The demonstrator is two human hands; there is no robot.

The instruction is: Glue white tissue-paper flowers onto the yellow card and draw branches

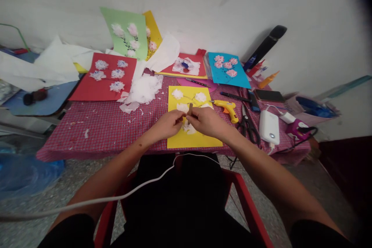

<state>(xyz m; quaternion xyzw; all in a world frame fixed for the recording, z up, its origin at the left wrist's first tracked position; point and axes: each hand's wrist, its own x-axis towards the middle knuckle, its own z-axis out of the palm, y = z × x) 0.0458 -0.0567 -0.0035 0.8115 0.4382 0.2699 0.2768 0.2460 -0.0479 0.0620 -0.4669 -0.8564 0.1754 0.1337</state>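
A yellow sheet (174, 137) lies at the table's front edge, with white paper flowers (200, 97) and thin dark stem lines on it. Over its middle, my right hand (205, 120) is closed on a small brown stick (190, 109), held roughly upright. My left hand (171, 122) meets it from the left, fingertips pinched together close to the stick; what they hold is too small to make out. Both hands partly hide the lower flowers. Just right of the sheet lies a yellow glue gun (228, 109).
Scissors (248, 126), a white power bank (269, 127) and a phone (269, 95) lie on the right. White paper pieces (143, 89) and a red flower sheet (95, 85) are on the left. A white cable (139, 188) crosses my lap.
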